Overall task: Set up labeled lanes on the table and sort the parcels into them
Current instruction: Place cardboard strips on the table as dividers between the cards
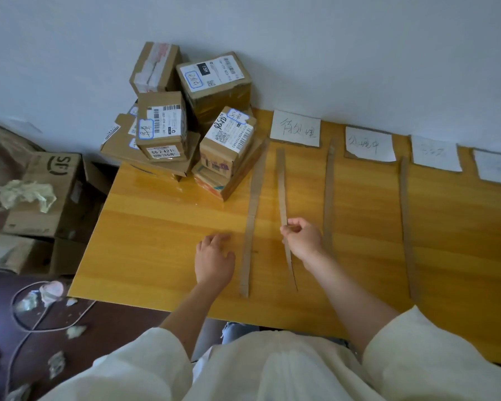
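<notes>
- Head view looks down on a thin cardboard strip (284, 209) pinched between the thumb and curled fingers of the right hand (302, 240); the strip runs away from the person across the yellow wooden table (162, 227), its near end tapering to a point past the wrist.
- Left hand (214, 260) rests palm down on the tabletop, fingers relaxed and slightly spread, holding nothing, just left of a second strip (252, 215).
- That second strip lies flat, its far end reaching the foot of the parcel stack (182, 125). Two more strips (329, 192) (406, 227) lie further right, splitting the table into lanes.
- White paper labels sit at the far edge against the wall: the first label (295, 128) and the second label (370, 144) carry handwritten characters; the third label (436, 153) is too faint to read, and the fourth label (496, 166) is cut off by the frame edge.
- Parcels are brown taped cartons with printed shipping stickers, piled unevenly at the table's far left corner; the lower ones are partly hidden.
- On the floor to the left sit larger cardboard boxes (52, 195), one topped with crumpled paper (26, 193), beside a loose cord (35, 314) and scraps.
</notes>
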`<state>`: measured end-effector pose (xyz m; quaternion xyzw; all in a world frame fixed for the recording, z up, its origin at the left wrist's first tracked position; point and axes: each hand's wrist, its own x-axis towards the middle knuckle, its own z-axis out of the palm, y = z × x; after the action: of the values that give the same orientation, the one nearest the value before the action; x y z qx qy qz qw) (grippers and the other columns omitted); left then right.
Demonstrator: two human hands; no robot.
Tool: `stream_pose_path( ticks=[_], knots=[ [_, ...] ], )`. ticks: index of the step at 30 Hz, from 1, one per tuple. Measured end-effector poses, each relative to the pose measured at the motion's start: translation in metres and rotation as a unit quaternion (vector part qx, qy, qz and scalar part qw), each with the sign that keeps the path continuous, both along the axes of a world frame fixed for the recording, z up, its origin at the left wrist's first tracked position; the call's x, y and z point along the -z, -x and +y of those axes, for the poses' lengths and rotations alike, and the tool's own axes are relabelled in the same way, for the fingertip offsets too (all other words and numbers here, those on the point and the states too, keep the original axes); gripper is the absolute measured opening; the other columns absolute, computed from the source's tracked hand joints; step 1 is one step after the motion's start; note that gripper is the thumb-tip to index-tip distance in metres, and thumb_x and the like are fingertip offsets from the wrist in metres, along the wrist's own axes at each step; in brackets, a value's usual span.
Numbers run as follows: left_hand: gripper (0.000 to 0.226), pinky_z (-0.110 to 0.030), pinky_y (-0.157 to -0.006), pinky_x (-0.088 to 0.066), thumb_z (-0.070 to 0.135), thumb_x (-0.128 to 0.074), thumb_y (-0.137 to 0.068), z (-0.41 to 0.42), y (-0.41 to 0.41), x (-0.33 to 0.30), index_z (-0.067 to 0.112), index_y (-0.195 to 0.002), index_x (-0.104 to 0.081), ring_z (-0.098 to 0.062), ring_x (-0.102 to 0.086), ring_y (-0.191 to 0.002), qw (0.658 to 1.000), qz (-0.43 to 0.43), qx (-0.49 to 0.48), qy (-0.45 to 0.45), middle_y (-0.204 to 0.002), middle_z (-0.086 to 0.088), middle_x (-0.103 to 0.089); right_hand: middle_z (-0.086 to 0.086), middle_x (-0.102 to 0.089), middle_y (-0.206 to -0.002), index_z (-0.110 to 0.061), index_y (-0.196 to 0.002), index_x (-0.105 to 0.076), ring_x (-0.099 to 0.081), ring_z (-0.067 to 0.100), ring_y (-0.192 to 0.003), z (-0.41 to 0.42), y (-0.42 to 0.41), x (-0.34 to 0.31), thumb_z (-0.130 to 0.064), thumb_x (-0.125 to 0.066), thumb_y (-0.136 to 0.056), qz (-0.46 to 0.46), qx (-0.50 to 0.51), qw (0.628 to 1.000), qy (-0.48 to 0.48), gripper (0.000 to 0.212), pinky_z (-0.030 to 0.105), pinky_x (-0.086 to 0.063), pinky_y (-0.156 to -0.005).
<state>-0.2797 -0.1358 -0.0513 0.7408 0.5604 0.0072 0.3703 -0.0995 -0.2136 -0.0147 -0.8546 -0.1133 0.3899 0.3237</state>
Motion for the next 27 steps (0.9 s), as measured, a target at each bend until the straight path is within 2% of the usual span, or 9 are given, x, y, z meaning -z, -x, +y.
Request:
stream_pose_path(
  ticks=[5, 9, 12, 16, 20, 27],
  knots=[
    [0.044, -0.038, -0.099, -0.044, 0.019, -0.059, -0.087, -0.003, -0.021, -0.013, 0.024, -0.131, -0.055, -0.025, -0.044, -0.123, 0.999, -0.042, 0.011, -0.002, -0.132, -0.003, -0.053, -0.008, -0.064, -0.098, -0.020, -0.114, -0.058, -0.064, 0.005, -0.076, -0.014, -0.017, -0.020, -0.023, -0.054, -0.099, -0.022, 0.045, 0.997, -0.055, 0.016, 0.017, -0.048, -0.060],
    [0.042, -0.038, -0.100, -0.044, 0.018, -0.059, -0.089, -0.013, -0.044, -0.023, 0.026, -0.130, -0.054, -0.024, -0.043, -0.125, 0.997, -0.072, 0.042, -0.005, -0.132, -0.002, -0.053, -0.005, -0.070, -0.098, -0.019, -0.107, -0.059, -0.067, 0.007, -0.076, -0.036, -0.032, -0.032, -0.021, -0.052, -0.100, -0.068, 0.080, 0.989, -0.099, 0.010, 0.025, -0.054, -0.067],
    [0.041, -0.035, -0.100, -0.041, 0.018, -0.060, -0.090, -0.024, -0.062, -0.030, 0.027, -0.130, -0.054, -0.021, -0.043, -0.126, 0.994, -0.082, 0.076, -0.008, -0.132, 0.002, -0.053, -0.002, -0.071, -0.096, -0.018, -0.103, -0.058, -0.065, 0.006, -0.074, -0.058, -0.047, -0.036, -0.017, -0.053, -0.099, -0.089, 0.094, 0.984, -0.123, 0.007, 0.018, -0.050, -0.062],
    [0.040, -0.032, -0.094, -0.046, 0.022, -0.059, -0.092, -0.044, -0.090, -0.036, 0.028, -0.131, -0.053, -0.017, -0.048, -0.124, 0.989, -0.084, 0.124, -0.006, -0.132, 0.006, -0.053, -0.001, -0.070, -0.095, -0.014, -0.105, -0.059, -0.064, 0.005, -0.073, -0.090, -0.074, -0.045, -0.016, -0.052, -0.099, -0.107, 0.116, 0.977, -0.142, 0.009, 0.029, -0.053, -0.074],
    [0.041, -0.033, -0.093, -0.050, 0.025, -0.057, -0.093, -0.071, -0.127, -0.043, 0.030, -0.133, -0.050, -0.015, -0.047, -0.125, 0.984, -0.071, 0.164, -0.003, -0.135, 0.007, -0.051, -0.011, -0.068, -0.090, -0.017, -0.107, -0.058, -0.065, 0.005, -0.077, -0.124, -0.104, -0.051, -0.019, -0.053, -0.099, -0.114, 0.134, 0.972, -0.159, 0.009, 0.032, -0.054, -0.077],
    [0.041, -0.033, -0.096, -0.047, 0.025, -0.056, -0.093, -0.141, -0.214, -0.053, 0.030, -0.134, -0.050, -0.016, -0.044, -0.129, 0.972, -0.053, 0.228, -0.006, -0.138, 0.005, -0.050, -0.009, -0.068, -0.088, -0.017, -0.102, -0.057, -0.066, 0.009, -0.076, -0.199, -0.181, -0.055, -0.016, -0.054, -0.099, -0.112, 0.179, 0.962, -0.170, 0.005, 0.033, -0.052, -0.077]
  ],
)
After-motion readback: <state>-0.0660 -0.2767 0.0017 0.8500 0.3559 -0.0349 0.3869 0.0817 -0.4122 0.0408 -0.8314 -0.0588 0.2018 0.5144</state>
